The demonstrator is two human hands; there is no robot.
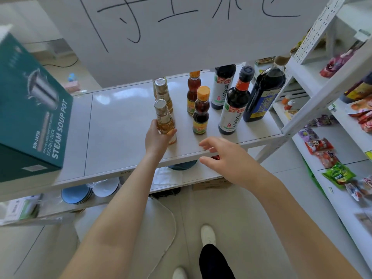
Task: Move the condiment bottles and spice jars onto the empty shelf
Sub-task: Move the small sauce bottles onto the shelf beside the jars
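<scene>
My left hand (156, 136) grips a small clear bottle of golden liquid with a silver cap (164, 117), which stands upright on the white shelf (116, 125). A second bottle of the same kind (163, 93) stands just behind it. To the right stand two amber bottles with orange caps (201, 111) (193, 91), two dark soy sauce bottles (235, 105) (223, 85) and a big dark bottle with a blue label (263, 93). My right hand (223, 156) hovers open over the shelf's front edge and holds nothing.
A teal steam soup pot box (30, 109) fills the shelf's left end. A white sign with black strokes (171, 27) hangs above. Blue plates (76, 195) lie on the lower shelf. Snack packets (326, 154) fill the white rack on the right.
</scene>
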